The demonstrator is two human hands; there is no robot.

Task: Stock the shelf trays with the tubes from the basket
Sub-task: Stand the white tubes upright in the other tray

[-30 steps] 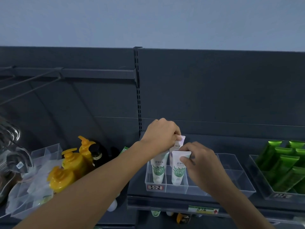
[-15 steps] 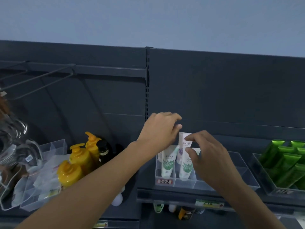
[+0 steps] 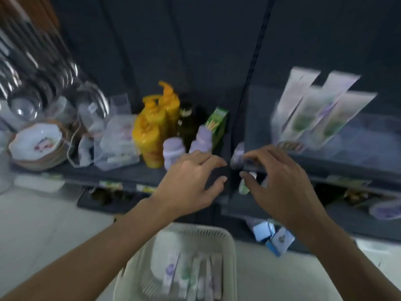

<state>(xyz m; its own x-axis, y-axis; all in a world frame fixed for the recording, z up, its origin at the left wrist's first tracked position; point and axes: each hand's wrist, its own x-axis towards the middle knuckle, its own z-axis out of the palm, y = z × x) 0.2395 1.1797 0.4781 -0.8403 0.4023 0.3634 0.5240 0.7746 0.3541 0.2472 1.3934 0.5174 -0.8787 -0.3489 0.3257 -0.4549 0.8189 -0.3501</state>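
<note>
While some tubes [image 3: 314,114] stand in the shelf tray [image 3: 358,135], more tubes [image 3: 195,276] lie in the basket [image 3: 230,235] down below, so the job looks only partly done, and the left hand [image 3: 191,181] and right hand [image 3: 280,181] hang above the basket, fingers apart, holding nothing.

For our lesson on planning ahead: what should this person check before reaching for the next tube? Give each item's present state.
1. Left hand free: ok, holds nothing.
2. Right hand free: ok, holds nothing.
3. Basket stocked: ok, several basket tubes lie inside.
4. Stocked tubes standing: ok, four stand leaning in the shelf tray.
5. Room in tray: cannot tell, blurred.
</note>
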